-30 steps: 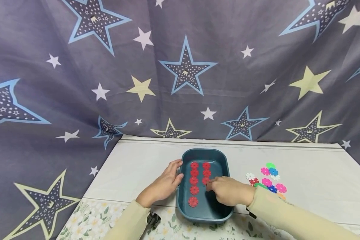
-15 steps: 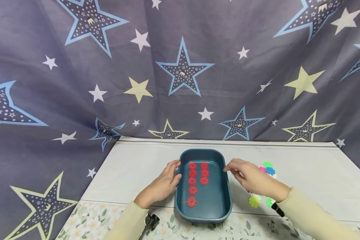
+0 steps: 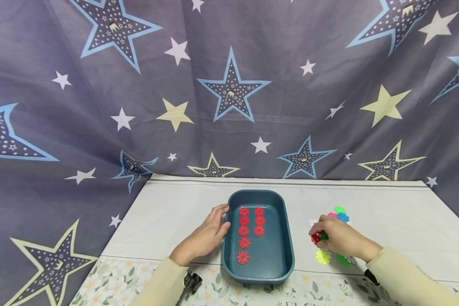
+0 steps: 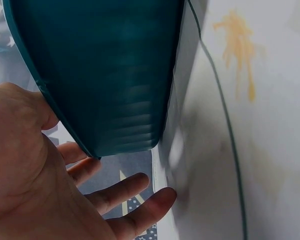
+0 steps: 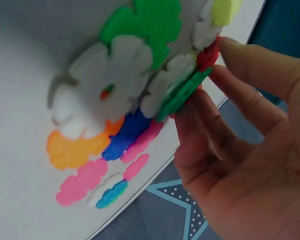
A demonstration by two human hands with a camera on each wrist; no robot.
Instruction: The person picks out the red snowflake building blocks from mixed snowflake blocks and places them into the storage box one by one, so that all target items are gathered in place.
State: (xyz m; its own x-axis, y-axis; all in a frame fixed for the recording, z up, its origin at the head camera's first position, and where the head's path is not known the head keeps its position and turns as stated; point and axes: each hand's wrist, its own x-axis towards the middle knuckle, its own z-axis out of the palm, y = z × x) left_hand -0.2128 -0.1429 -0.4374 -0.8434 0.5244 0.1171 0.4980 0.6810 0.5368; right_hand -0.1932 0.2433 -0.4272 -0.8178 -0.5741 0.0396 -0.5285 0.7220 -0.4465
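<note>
A dark teal tray [image 3: 272, 255] holds red flower-shaped plastic discs: a left column [image 3: 243, 230] of several and a right column [image 3: 259, 221] of three. My left hand [image 3: 203, 233] rests against the tray's left side, its fingers spread beside the wall [image 4: 110, 90] in the left wrist view. Over the pile of loose discs at the right, my right hand [image 3: 342, 238] pinches a red disc [image 5: 208, 56] between thumb and fingers. A green disc [image 5: 182, 95] stands tilted against those fingers. The palm hides part of the pile in the head view.
Around the right hand lie white [image 5: 102, 85], orange [image 5: 80, 150], dark blue [image 5: 127, 134] and pink [image 5: 82, 182] discs. A yellow-green disc [image 3: 323, 256] lies nearer the front. Behind the white table [image 3: 191, 199] hangs a grey star-patterned curtain [image 3: 283, 93].
The right hand has left the tray's right column, passed over the right rim and come down on the loose discs, taking hold of a red one. The left hand stays at the tray.
</note>
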